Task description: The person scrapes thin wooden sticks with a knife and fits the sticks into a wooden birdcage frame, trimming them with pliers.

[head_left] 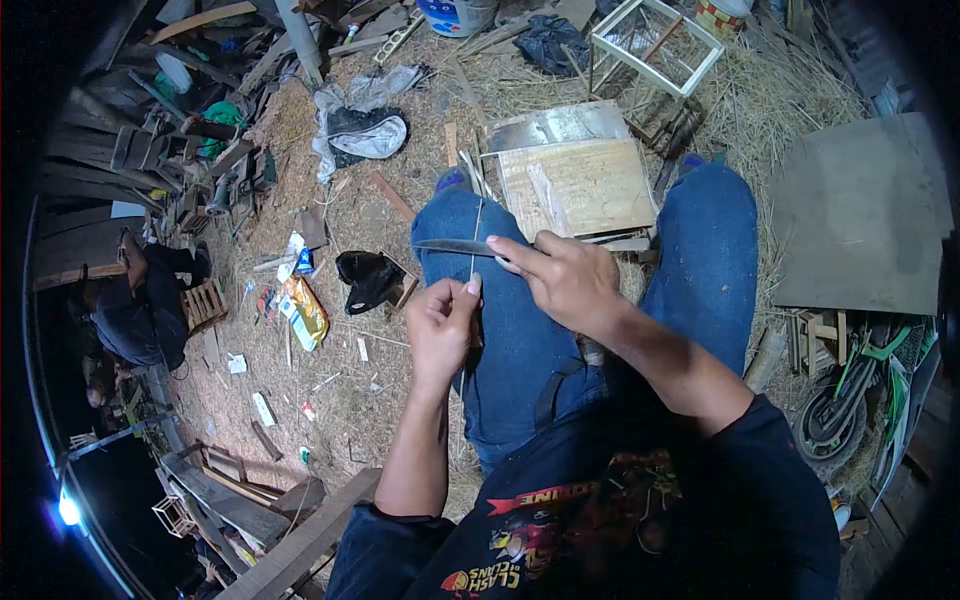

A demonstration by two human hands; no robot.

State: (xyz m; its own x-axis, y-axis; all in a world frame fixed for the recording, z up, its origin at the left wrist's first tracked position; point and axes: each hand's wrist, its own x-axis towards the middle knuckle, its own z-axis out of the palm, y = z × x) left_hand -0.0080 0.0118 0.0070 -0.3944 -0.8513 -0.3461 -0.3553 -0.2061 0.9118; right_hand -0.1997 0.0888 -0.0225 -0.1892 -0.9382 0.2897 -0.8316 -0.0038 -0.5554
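Your left hand [443,325] pinches the thin strip [478,222] between thumb and curled fingers, with no gap; the strip projects towards twelve o'clock over your left thigh [515,370]. Your right hand [572,275], also closed, grips the knife [448,246], its blade pointing to nine o'clock across the strip. A black bag [368,278] lies at ten o'clock from your left hand, a wooden board [605,185] at twelve from your right.
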